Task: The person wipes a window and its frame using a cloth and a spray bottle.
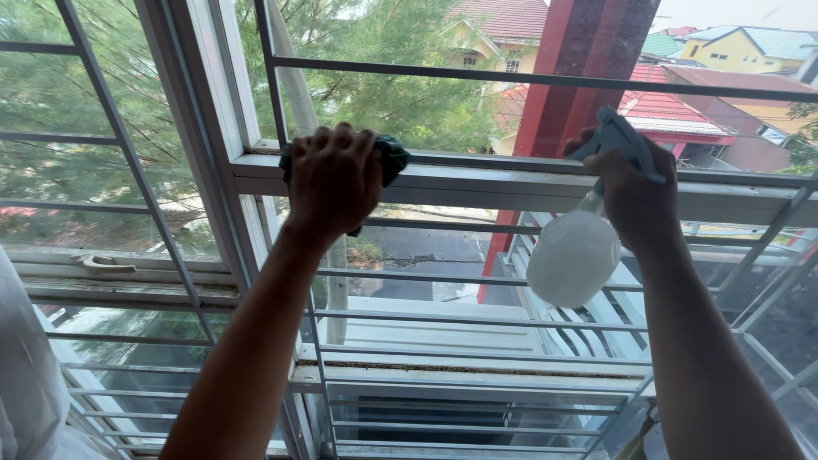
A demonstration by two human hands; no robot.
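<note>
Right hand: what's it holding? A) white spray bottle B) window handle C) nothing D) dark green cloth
A: the right hand grips a white spray bottle by its grey trigger head, up near the window frame; the dark green cloth sits under the left hand.

One head-worn view only, close behind both raised arms, facing level out through a barred window frame (477, 183) – tree at upper left of the frame, rooftops at upper right, sill low in the centre.
</note>
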